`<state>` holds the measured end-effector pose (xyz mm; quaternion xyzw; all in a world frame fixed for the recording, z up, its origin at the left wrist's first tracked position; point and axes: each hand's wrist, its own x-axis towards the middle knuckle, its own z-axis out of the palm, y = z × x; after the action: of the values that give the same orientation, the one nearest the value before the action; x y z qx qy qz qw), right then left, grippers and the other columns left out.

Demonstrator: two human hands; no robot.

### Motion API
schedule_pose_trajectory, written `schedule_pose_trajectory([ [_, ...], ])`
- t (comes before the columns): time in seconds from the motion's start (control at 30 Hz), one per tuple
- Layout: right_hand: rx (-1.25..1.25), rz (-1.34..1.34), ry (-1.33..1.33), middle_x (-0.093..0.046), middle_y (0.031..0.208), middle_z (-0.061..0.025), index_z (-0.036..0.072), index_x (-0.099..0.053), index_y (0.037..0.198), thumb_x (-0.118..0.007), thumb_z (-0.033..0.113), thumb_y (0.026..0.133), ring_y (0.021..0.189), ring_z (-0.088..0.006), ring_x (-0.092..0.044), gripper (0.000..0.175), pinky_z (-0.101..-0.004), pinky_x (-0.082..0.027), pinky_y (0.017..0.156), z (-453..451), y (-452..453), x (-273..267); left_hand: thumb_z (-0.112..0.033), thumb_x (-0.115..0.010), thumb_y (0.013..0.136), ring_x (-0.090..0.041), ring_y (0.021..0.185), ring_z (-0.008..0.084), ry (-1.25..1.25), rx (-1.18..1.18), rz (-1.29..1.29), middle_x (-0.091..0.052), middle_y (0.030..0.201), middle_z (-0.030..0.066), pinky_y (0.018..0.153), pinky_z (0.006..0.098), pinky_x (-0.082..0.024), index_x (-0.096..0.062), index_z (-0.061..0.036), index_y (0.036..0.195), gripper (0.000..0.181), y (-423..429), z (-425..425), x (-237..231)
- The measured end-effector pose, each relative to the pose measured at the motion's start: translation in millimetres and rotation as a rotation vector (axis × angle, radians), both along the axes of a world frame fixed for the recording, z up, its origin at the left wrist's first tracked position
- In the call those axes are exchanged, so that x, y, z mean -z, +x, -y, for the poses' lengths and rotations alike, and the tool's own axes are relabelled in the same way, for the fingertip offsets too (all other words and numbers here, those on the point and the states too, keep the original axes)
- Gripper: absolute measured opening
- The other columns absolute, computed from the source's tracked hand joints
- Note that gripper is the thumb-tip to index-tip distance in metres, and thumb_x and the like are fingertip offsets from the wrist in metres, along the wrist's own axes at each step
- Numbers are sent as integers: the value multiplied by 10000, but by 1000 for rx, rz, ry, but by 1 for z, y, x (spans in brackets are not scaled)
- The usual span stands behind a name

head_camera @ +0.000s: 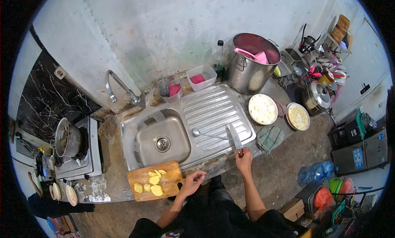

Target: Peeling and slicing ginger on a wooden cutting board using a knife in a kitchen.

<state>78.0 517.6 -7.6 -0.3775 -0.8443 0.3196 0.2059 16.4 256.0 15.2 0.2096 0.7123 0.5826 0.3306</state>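
Observation:
My right hand (243, 160) holds a kitchen knife (235, 137) by its brown handle, the blade pointing away over the edge of the steel drainboard (213, 114). Nothing shows in my left hand (193, 182), its fingers bent and apart, just right of a wooden cutting board (172, 176). Yellow slices, possibly potato or ginger, (156, 190) lie on that board, at the front left of the sink (163, 127). A long-handled metal spoon (196, 133) rests on the drainboard, left of the blade.
Right of the drainboard are a bowl of pale pieces (263, 109), a green checked cloth (270, 138) and a bowl of shredded food (298, 116). A large steel pot (251, 71) stands behind. At left, a pot (66, 139) sits on a gas stove (92, 157); another person's arm (34, 184) shows.

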Motion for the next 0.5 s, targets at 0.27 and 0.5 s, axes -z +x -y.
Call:
schedule_pose_trajectory([
  [0.27, -92, 59, 22, -553, 907, -215, -25, -569, 903, -699, 79, 734, 867, -416, -544, 237, -494, -425, 734, -40, -21, 13, -143, -568, 935, -587, 864, 96, -74, -65, 49, -641, 960, 33, 783, 251, -473, -600, -36, 1118, 214, -5, -57, 1],
  [0.5, -127, 118, 172, -558, 962, -196, -6, -597, 952, -692, 95, 733, 943, -391, -517, 259, -495, -385, 843, -48, -37, 13, -137, -563, 934, -589, 849, 99, 15, -130, -2, -649, 959, 40, 773, 257, -476, -600, -35, 1117, 213, -10, -54, 6],
])
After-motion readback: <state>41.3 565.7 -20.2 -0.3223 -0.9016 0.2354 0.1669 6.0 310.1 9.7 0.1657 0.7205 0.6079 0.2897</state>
